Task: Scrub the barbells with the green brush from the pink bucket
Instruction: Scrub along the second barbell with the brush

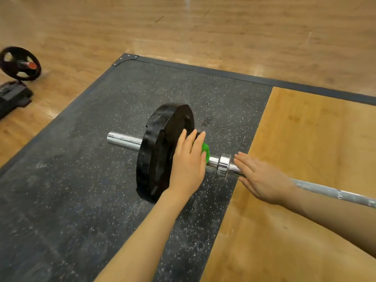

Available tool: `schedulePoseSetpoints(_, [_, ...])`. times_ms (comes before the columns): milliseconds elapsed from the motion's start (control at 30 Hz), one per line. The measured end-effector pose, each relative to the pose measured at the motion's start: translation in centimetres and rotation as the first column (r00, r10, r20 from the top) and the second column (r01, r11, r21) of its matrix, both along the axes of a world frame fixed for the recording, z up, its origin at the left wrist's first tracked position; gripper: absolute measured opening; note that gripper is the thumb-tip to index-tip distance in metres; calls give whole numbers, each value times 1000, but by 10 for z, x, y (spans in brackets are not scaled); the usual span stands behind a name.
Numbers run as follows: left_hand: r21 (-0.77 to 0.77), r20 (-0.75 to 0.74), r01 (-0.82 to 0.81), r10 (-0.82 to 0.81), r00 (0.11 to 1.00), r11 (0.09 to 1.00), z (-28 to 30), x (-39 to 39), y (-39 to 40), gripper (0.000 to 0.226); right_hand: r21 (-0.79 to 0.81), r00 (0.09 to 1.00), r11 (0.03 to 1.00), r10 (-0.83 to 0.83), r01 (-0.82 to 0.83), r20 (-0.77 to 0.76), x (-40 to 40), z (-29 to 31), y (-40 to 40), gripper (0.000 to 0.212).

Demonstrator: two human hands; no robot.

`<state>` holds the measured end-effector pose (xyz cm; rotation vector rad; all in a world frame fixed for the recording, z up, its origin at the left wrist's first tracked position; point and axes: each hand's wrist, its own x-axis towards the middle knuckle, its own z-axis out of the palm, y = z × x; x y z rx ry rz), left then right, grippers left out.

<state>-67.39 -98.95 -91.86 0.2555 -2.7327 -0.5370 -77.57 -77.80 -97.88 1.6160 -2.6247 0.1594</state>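
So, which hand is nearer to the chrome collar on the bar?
Right. The right hand lies flat beside the chrome collar; the left hand presses the green brush by the black plate.

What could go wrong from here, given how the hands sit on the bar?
1. The left hand presses the brush with straight fingers, not a curled grip, so it may slip off between plate and collar.
2. The right hand lies flat on the bar; the bar could roll under scrubbing.
3. Fingers by the plate might get pinched if it shifts.
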Motion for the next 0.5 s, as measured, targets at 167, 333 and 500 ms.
schedulePoseSetpoints(167, [-48, 98, 24, -19, 995, 999, -33, 2, -9, 49, -19, 1000, 1000, -17, 17, -6, -1, -2, -1, 64])
schedulePoseSetpoints(333, [1, 52, -1, 1, 999, 1000, -46, 4, -9, 51, -19, 999, 999, -36, 36, -25, 1, -3, -3, 66])
schedulePoseSetpoints(500, [53, 17, 2, -3, 1000, 999, -51, -6, -1, 50, -16, 996, 998, -65, 64, -56, 1, -3, -7, 65])
